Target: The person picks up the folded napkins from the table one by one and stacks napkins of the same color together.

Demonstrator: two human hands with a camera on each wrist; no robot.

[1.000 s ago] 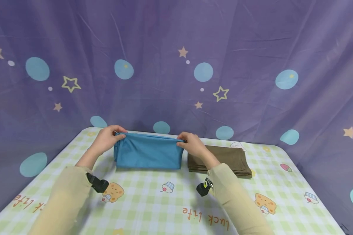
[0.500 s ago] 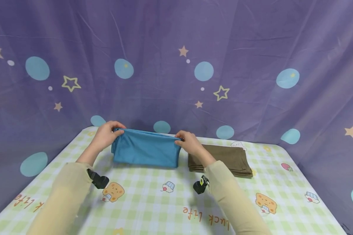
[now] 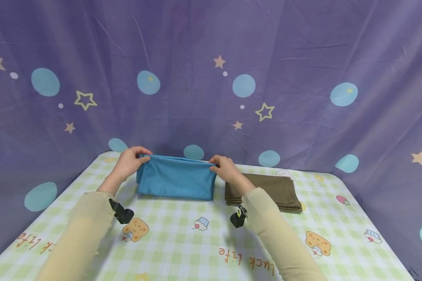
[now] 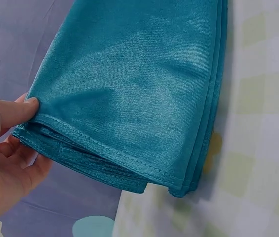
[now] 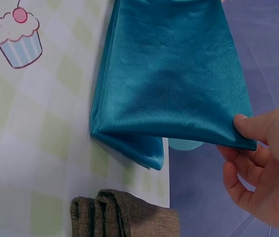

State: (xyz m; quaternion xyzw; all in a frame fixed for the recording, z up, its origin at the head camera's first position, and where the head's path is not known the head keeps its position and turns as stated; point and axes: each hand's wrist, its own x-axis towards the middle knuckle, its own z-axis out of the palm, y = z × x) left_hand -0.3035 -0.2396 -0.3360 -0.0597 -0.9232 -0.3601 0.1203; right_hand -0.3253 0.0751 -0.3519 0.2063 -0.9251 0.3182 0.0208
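Note:
A folded blue cloth with a satin sheen hangs between both hands over the far part of the table. My left hand pinches its upper left corner, thumb on the near face and fingers behind. At the upper right corner, my right hand pinches the cloth the same way. Stitched hems and several stacked layers show at the cloth's left end in the left wrist view. In the right wrist view a lower fold hangs apart from the face. The brown folded cloth lies just right of the right hand.
A green-and-white checked tablecloth with printed cupcakes and letters covers the table. Behind its far edge hangs a purple curtain with stars and blue ovals. Part of the brown cloth lies under the right forearm in the head view.
Both hands have raised the blue cloth slightly and shifted it a little left, then the left hand has come back slightly right. The brown cloth has stayed put.

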